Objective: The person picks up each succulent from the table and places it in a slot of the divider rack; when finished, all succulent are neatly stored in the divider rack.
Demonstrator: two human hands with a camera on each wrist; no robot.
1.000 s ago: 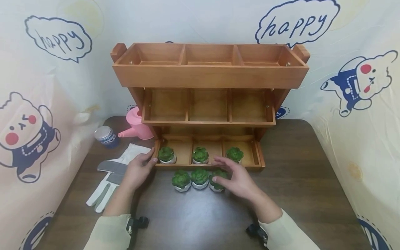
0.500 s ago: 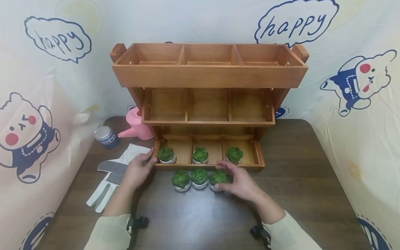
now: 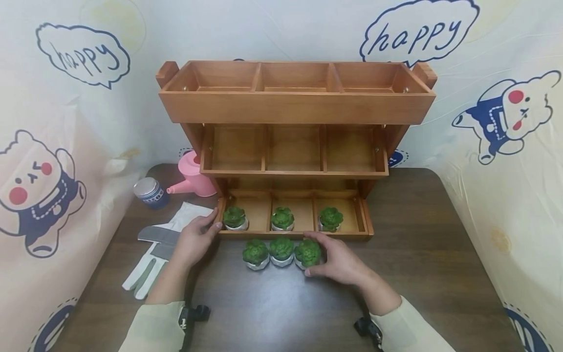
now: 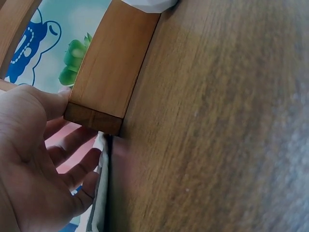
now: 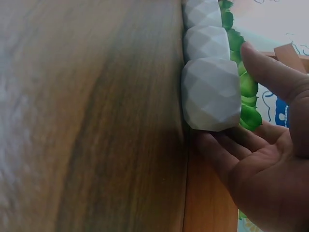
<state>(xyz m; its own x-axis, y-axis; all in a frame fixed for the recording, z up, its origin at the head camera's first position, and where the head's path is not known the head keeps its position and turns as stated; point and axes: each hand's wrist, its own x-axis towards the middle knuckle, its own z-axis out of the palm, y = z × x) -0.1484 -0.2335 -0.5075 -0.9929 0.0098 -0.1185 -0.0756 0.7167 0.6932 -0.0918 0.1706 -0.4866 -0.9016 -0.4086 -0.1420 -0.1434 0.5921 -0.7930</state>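
My left hand point(image 3: 197, 239) holds the left end of the bottom tier of a wooden plant stand point(image 3: 297, 108). In the left wrist view, its thumb lies against the edge and its fingers curl loosely behind. A row of small potted succulents stands on the table before the stand: left point(image 3: 255, 253), middle point(image 3: 281, 249) and right point(image 3: 308, 253). My right hand point(image 3: 340, 260) spreads around the right one, thumb in front and fingers behind. In the right wrist view, the thumb stands apart from its white faceted pot point(image 5: 211, 94); fingertip contact behind it is hidden.
Three more potted succulents, left point(image 3: 235, 217), middle point(image 3: 282, 218) and right point(image 3: 330, 218), sit in the bottom tier's compartments. A pink watering can point(image 3: 195, 177), a blue jar point(image 3: 151, 192) and grey-white gloves point(image 3: 160, 244) lie at left. A printed cloth point(image 3: 281, 29) hangs behind.
My right hand has drawn back slightly to the right and its thumb has come down toward me, so the right succulent shows between thumb and fingers. The left hand stays at the stand.
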